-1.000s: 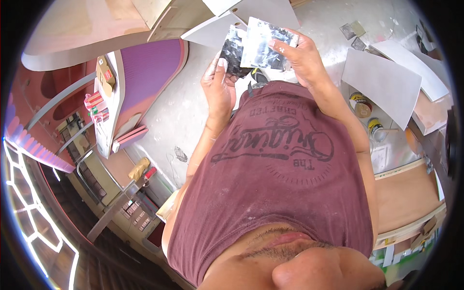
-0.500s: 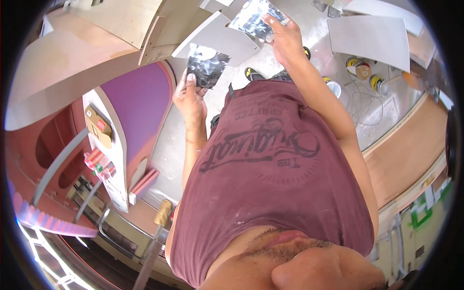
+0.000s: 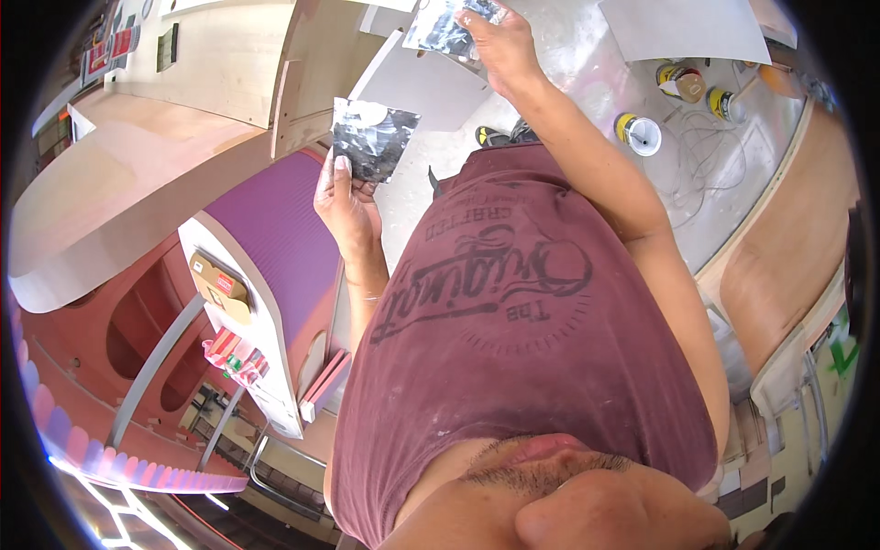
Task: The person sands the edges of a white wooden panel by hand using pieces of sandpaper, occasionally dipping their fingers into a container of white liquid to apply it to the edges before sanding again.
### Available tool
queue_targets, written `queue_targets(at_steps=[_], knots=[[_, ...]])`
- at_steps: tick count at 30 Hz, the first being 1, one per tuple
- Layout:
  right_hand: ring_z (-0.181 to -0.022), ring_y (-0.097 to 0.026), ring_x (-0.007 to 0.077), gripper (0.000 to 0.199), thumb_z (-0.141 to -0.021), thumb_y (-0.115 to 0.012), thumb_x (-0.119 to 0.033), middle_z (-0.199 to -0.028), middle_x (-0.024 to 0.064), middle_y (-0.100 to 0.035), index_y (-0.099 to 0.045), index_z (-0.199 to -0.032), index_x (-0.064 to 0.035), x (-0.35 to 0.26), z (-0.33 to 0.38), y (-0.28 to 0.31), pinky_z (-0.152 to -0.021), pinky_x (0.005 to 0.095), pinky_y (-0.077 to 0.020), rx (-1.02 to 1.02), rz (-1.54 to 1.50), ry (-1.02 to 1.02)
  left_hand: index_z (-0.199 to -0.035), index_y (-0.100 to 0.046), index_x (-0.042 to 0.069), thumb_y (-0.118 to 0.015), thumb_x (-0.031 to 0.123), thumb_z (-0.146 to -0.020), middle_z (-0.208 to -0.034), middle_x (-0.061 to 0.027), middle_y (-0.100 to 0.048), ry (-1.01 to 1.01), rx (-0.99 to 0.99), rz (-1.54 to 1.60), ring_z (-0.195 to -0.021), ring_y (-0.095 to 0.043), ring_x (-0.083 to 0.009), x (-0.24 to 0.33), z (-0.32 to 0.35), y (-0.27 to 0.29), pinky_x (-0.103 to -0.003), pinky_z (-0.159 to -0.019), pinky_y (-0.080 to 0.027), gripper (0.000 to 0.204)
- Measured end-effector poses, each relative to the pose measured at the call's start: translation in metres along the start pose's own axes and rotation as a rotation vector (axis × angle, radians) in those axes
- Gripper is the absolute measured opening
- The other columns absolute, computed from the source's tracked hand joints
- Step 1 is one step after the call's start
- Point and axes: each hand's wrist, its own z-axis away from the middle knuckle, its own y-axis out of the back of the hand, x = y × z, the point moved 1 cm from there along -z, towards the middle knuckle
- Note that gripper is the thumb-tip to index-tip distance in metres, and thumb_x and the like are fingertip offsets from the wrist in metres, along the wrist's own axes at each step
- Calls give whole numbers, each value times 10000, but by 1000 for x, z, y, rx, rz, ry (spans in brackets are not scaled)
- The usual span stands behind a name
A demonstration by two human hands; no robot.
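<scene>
My left hand [image 3: 346, 203] is raised in front of my chest and pinches the lower edge of a dark, smudged square sheet [image 3: 370, 137]. My right hand [image 3: 500, 41] reaches farther out, near the top of the view, and grips a second dark smudged sheet [image 3: 445, 25]. The two sheets are apart. Both forearms rise from my maroon printed shirt [image 3: 513, 312], which fills the middle of the view.
A purple-topped curved cabinet [image 3: 270, 238] stands at the left, with pale plywood panels [image 3: 229, 64] beyond it. On the dusty floor [image 3: 733, 156] at the right stand several small cans [image 3: 637, 133] and a grey board [image 3: 687, 27]. A curved wooden piece [image 3: 788, 247] lies at far right.
My hands have moved apart. The two sheets, held together a second ago, are now separate: the right hand has gone up and outward, the left has stayed lower and to the left.
</scene>
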Motion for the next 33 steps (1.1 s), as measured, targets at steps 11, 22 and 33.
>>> queue_targets(at_steps=[11, 22, 33], knots=[[-765, -652, 125, 155, -889, -601, -39, -885, 54, -691, -660, -1023, 11, -2, -3, -4, -645, 279, -527, 33, 173, 7, -1253, -523, -91, -496, 86, -984, -1080, -145, -656, -29, -5, -9, -903, -679, -198, 4, -5, -7, -313, -759, -581, 323], [-828, -667, 160, 167, -874, -588, -21, -886, 101, -708, -658, -1017, 30, 4, -5, -5, -700, 308, -533, 14, 16, 61, -1246, -527, -94, -504, 93, -982, -1077, -142, -654, -9, -3, -10, -925, -670, -201, 4, -9, -11, -320, -768, -573, 325], [-813, -671, 191, 187, -854, -609, -70, -883, 146, -707, -660, -1010, 19, -6, -1, -10, -714, 330, -526, 122, 345, 154, -1242, -522, -101, -499, 86, -981, -1079, -156, -649, -21, -19, -4, -925, -674, -210, 4, -9, -13, -321, -775, -580, 322]])
